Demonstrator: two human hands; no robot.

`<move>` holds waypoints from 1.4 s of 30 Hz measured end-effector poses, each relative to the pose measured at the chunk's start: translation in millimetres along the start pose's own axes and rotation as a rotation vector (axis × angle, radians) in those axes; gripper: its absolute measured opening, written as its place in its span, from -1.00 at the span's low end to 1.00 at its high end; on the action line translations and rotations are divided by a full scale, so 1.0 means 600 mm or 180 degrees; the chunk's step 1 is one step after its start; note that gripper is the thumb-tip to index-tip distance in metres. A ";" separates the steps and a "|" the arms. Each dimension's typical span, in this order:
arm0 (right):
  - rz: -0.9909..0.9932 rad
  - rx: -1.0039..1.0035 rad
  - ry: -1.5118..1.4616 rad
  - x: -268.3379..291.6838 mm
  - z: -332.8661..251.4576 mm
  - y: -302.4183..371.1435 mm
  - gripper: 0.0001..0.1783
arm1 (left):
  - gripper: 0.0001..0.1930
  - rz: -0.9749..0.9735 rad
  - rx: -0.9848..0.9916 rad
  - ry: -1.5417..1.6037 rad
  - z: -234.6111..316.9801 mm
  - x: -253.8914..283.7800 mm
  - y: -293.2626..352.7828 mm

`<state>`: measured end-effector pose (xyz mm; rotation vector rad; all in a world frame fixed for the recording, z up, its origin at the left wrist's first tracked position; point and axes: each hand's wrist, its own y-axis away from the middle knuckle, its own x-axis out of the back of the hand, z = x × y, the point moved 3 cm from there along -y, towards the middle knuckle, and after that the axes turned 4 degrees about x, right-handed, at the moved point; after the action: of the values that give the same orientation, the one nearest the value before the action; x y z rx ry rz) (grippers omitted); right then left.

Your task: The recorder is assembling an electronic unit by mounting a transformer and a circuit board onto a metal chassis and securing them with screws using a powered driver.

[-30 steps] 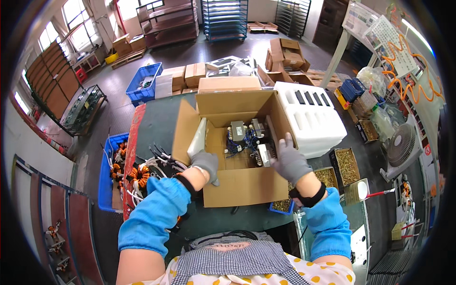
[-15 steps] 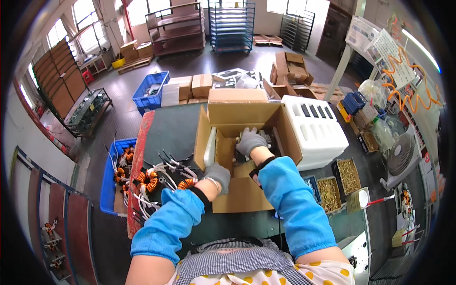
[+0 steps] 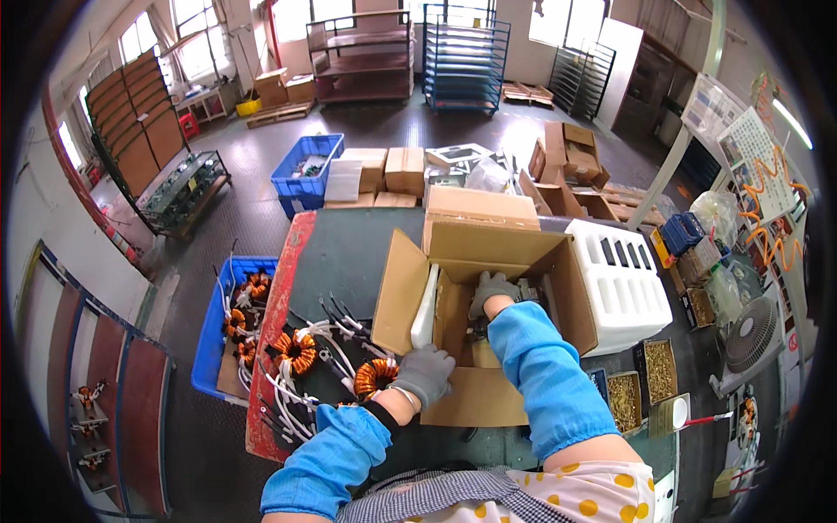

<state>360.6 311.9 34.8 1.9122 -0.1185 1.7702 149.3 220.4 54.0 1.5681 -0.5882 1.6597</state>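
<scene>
Reaching into the open carton [image 3: 475,405], centre frame, your right hand [image 3: 493,294] is hiding its grip; your left hand [image 3: 425,375] is curling at its lower-left corner, hold unclear; any leaning is risking buckling.

Dk grey flr [image 3: 248,170], shiny nr the back. Pale wall [image 3: 96,235] on L; bright windows [image 3: 199,52] back L. Dk-red-shelved rack [image 3: 364,64], blue tray rack [image 3: 466,65] to its R, then blk rack [image 3: 581,81]. Lit tube light [image 3: 792,124] upper R.

matt cardboard box [image 3: 475,403], smooth foam block [image 3: 621,301], glossy coils [image 3: 364,376], cloth sleeves [image 3: 558,379]
</scene>
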 end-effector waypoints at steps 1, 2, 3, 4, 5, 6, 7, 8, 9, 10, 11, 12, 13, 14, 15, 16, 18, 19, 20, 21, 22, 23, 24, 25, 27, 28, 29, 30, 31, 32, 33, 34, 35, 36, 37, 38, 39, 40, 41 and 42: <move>-0.0024 -0.0036 0.0008 0.001 0.001 0.003 0.00 | -0.64 0.0040 -0.0022 0.0041 0.000 0.003 -0.003; -0.0056 -0.0060 0.0035 0.001 0.000 0.009 0.00 | -0.64 0.0023 -0.0041 0.0082 0.000 -0.002 -0.004; -0.0038 -0.0043 0.0135 0.004 -0.003 0.012 -0.05 | -0.62 0.0037 -0.0046 0.0101 -0.002 -0.006 -0.008; -0.0018 -0.0023 0.0237 0.004 -0.005 0.014 -0.10 | -0.60 0.0054 -0.0048 0.0120 -0.004 -0.008 -0.011; -0.0032 -0.0040 0.0261 -0.001 -0.006 0.016 -0.10 | -0.60 0.0054 -0.0062 0.0149 -0.006 -0.010 -0.013; 0.0117 -0.0016 0.0167 -0.006 -0.007 0.019 -0.11 | -0.59 -0.0048 -0.0017 0.0136 -0.005 -0.010 -0.013; 0.0267 0.0013 0.0071 -0.012 -0.007 0.021 -0.13 | -0.57 -0.0149 0.0030 0.0121 -0.005 -0.009 -0.013; 0.0259 0.0020 0.0099 -0.023 -0.002 0.023 -0.13 | -0.57 -0.0144 0.0039 0.0149 -0.006 -0.006 -0.014; 0.0550 0.0267 0.0118 -0.031 0.000 0.031 -0.11 | -0.57 -0.0124 0.0020 0.0138 -0.005 -0.004 -0.013; 0.0841 0.0517 0.0131 -0.036 0.003 0.037 -0.08 | -0.57 -0.0105 0.0002 0.0122 -0.005 -0.002 -0.013; 0.0830 0.0524 0.0145 -0.043 0.012 0.042 -0.08 | -0.57 -0.0106 0.0008 0.0140 -0.004 -0.003 -0.013; 0.1029 0.0842 0.0308 -0.042 0.008 0.055 -0.08 | -0.57 -0.0096 -0.0027 0.0150 -0.005 -0.005 -0.012; 0.1230 0.1161 0.0465 -0.039 0.002 0.067 -0.07 | -0.57 -0.0085 -0.0063 0.0156 -0.006 -0.006 -0.009; 0.1221 0.1167 0.0454 -0.034 0.000 0.071 -0.07 | -0.57 -0.0098 -0.0056 0.0153 -0.007 -0.007 -0.007; 0.1030 0.1121 0.0296 -0.020 0.000 0.076 -0.03 | -0.57 -0.0081 -0.0047 0.0149 -0.007 -0.007 -0.007; 0.0841 0.1078 0.0136 -0.010 -0.001 0.074 0.02 | -0.56 -0.0063 -0.0035 0.0142 -0.007 -0.007 -0.007; 0.0612 0.0956 -0.0030 -0.009 0.011 0.050 0.07 | -0.55 -0.0078 -0.0033 0.0137 -0.006 -0.010 -0.008; 0.0382 0.0837 -0.0186 -0.010 0.019 0.036 0.12 | -0.55 -0.0088 -0.0029 0.0141 -0.005 -0.012 -0.009; 0.0388 0.0838 -0.0184 -0.009 0.022 0.024 0.12 | -0.55 -0.0082 -0.0029 0.0139 -0.002 -0.012 -0.011; 0.0176 0.0771 -0.0096 -0.008 0.020 0.012 0.14 | -0.54 -0.0126 -0.0036 0.0131 0.000 -0.012 -0.011; -0.0037 0.0704 -0.0004 -0.008 0.020 0.003 0.16 | -0.53 -0.0168 -0.0042 0.0127 0.001 -0.011 -0.013; -0.0204 0.0718 -0.0013 -0.007 0.024 -0.002 0.16 | -0.53 -0.0159 -0.0027 0.0133 0.002 -0.009 -0.015; -0.0219 0.0744 0.0001 -0.006 0.020 -0.001 0.16 | -0.53 -0.0182 -0.0034 0.0164 0.002 -0.008 -0.011; -0.0204 0.0714 -0.0047 -0.005 0.016 0.000 0.13 | -0.53 -0.0202 -0.0044 0.0201 0.002 -0.008 -0.009; -0.0200 0.0701 -0.0055 -0.007 0.008 0.000 0.10 | -0.53 -0.0132 -0.0012 0.0232 -0.003 -0.012 -0.005; -0.0102 0.0629 -0.0143 -0.009 0.005 0.002 0.07 | -0.54 -0.0061 -0.0005 0.0240 -0.004 -0.013 -0.004; -0.0003 0.0557 -0.0229 -0.011 0.003 0.004 0.04 | -0.54 -0.0044 0.0017 0.0276 -0.004 -0.015 -0.004; 0.0002 0.0590 -0.0186 -0.005 -0.004 0.011 0.04 | -0.55 -0.0019 0.0033 0.0277 -0.006 -0.014 -0.006; -0.0006 0.0570 -0.0102 0.002 -0.009 0.023 0.01 | -0.56 0.0007 0.0046 0.0278 -0.008 -0.014 -0.009; -0.0011 0.0544 -0.0020 0.007 -0.011 0.031 -0.01 | -0.56 0.0039 0.0071 0.0304 -0.010 -0.013 -0.011; 0.0010 0.0779 0.0265 0.005 -0.002 0.033 -0.05 | -0.56 0.0108 0.0004 0.0284 -0.005 -0.013 -0.014; -0.0013 0.0780 0.0287 0.022 -0.011 0.058 -0.05 | -0.57 0.0145 -0.0048 0.0268 -0.003 -0.016 -0.007; 0.0124 0.1046 0.0371 0.048 -0.017 0.085 -0.07 | -0.57 0.0138 -0.0059 0.0294 -0.004 -0.017 -0.005; 0.0261 0.1294 0.0453 0.076 -0.021 0.120 -0.09 | -0.56 0.0069 -0.0007 0.0253 -0.005 -0.014 -0.007; 0.0387 0.1313 0.0144 0.102 -0.017 0.145 -0.09 | -0.56 0.0017 0.0035 0.0192 -0.006 -0.013 -0.011; 0.0689 0.1563 -0.0150 0.112 0.001 0.162 -0.05 | -0.56 0.0028 -0.0024 0.0191 -0.003 -0.017 -0.012; 0.0846 0.1505 -0.0491 0.132 0.011 0.195 -0.03 | -0.54 0.0037 -0.0004 0.0175 -0.005 -0.021 -0.013; 0.1012 0.1425 -0.0834 0.151 0.022 0.232 -0.01 | -0.53 0.0042 -0.0005 0.0155 -0.004 -0.016 -0.014; 0.1240 0.1522 -0.1088 0.163 0.036 0.263 0.00 | -0.52 -0.0128 0.0004 0.0162 -0.003 -0.011 -0.017; 0.1468 0.1641 -0.1348 0.168 0.043 0.293 0.01 | -0.52 -0.0117 -0.0073 0.0129 -0.004 -0.010 -0.013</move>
<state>326.6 178.7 186.0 2.8070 -0.2970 1.7558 153.3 225.7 46.2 1.5167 -0.5521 1.6479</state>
